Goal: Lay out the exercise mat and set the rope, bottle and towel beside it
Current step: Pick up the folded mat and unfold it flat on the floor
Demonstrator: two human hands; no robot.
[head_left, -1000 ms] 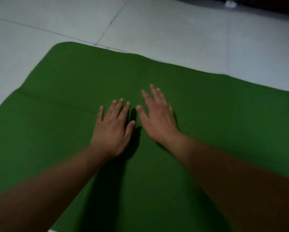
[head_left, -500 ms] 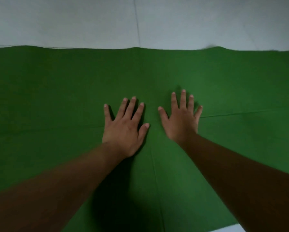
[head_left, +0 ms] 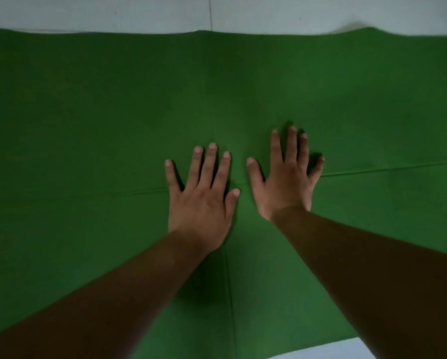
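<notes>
A dark green exercise mat [head_left: 87, 112] lies spread flat over the floor and fills most of the view. Fold creases run across it and down its middle. My left hand [head_left: 201, 200] rests palm down on the mat near the centre, fingers spread. Just to its right, my right hand [head_left: 287, 180] also presses flat on the mat with fingers apart. Neither hand holds anything. No rope, bottle or towel is in view.
Pale floor tiles [head_left: 139, 11] show beyond the mat's far edge, with a tile joint running away from me. The far edge has a small raised bump at the upper right [head_left: 362, 28]. A strip of floor [head_left: 320, 351] shows at the mat's near edge.
The view has swung from the mat's left corner to face its far edge squarely. Both hands stayed flat on the mat, and the right hand has slid slightly further forward.
</notes>
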